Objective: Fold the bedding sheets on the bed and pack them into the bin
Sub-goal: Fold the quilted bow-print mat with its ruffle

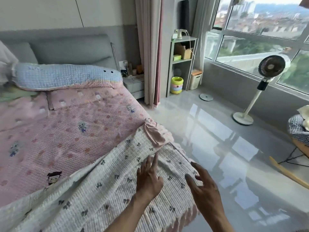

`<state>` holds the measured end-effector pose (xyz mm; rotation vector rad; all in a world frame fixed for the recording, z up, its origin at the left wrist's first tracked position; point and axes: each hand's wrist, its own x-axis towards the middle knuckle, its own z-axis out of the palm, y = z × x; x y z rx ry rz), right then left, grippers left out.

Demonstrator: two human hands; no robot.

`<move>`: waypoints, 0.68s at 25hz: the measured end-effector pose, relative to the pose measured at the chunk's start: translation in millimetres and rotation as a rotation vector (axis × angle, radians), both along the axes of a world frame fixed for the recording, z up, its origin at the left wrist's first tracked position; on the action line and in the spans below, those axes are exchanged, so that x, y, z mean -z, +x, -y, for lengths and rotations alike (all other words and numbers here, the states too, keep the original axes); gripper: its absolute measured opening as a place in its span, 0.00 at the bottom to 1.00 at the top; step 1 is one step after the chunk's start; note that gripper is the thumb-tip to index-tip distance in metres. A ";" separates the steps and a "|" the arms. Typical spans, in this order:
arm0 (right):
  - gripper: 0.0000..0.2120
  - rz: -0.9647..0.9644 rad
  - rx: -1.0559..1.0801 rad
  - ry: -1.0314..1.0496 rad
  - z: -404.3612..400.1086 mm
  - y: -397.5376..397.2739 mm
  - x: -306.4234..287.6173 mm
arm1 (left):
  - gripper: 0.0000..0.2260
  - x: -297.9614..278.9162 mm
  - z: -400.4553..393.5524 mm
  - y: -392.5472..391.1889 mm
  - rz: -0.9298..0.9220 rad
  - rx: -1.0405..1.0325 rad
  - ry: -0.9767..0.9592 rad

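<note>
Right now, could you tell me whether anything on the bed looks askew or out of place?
Yes. The white sheet lies diagonally across the pink bedspread, and a pink corner is bunched up at the bed's edge. Both hands hover open above the sheet.

Two bare forearms entered the frame from the lower edge, neither covered by a sleeve. The left hand (pixel 148 179) carried no glove, ring or wristband. The right hand (pixel 204 190) was likewise ungloved, and a thin band was faintly discernible on one finger.
</note>
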<state>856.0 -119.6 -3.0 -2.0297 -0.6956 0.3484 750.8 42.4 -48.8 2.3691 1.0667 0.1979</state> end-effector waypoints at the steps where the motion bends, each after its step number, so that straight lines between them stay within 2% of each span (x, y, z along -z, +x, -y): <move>1: 0.21 0.001 -0.031 -0.009 -10.7 32.6 4.5 | 0.39 3.6 -8.7 28.4 -0.012 -0.029 -0.001; 11: 0.23 0.068 -0.345 0.071 -71.7 321.1 25.2 | 0.39 17.3 -38.7 281.6 -0.124 -0.333 -0.013; 14: 0.29 0.133 -0.496 0.033 -93.3 405.0 39.7 | 0.39 28.0 -37.4 334.9 -0.144 -0.511 -0.008; 17: 0.34 0.123 -0.641 -0.042 -129.0 455.1 52.1 | 0.37 35.4 -33.4 352.2 -0.129 -0.701 -0.071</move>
